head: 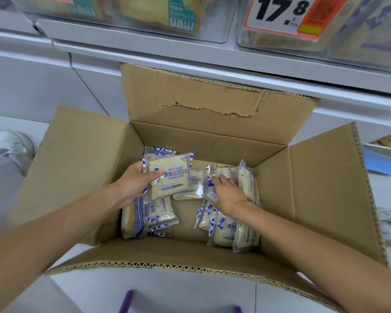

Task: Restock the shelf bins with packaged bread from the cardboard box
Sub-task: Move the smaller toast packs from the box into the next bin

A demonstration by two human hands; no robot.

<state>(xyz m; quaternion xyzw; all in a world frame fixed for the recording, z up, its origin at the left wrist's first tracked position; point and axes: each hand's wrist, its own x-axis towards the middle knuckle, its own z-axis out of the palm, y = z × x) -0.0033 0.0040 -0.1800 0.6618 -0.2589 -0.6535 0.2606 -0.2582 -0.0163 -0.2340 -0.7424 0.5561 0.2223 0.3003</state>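
My left hand (134, 182) grips one bread packet (169, 177), thumb across its face, raised inside the cardboard box (201, 136). My right hand (229, 194) lies on the loose packets (226, 229); grasp unclear, cannot tell. Above the box, shelf bins (215, 35).

Printed large in black on the white-and-orange paper price sign (280, 12), far right: "17.8" (the small print beside it too blurred to read). On the teal label (182, 16) of a bagged loaf in the far clear plastic shelf bin (215, 30), left of that sign: "TOAST". On the clear blue-checked plastic packet of sliced bread (169, 177) gripped by the left hand (133, 184) over the brown cardboard box (77, 154): faint "HORSH", then bold blue "藜麦吐司面包". On the flat packet (194, 184) just right of it: "吐司面包", partly covered. On a near-right packet (224, 229): "藜麦".
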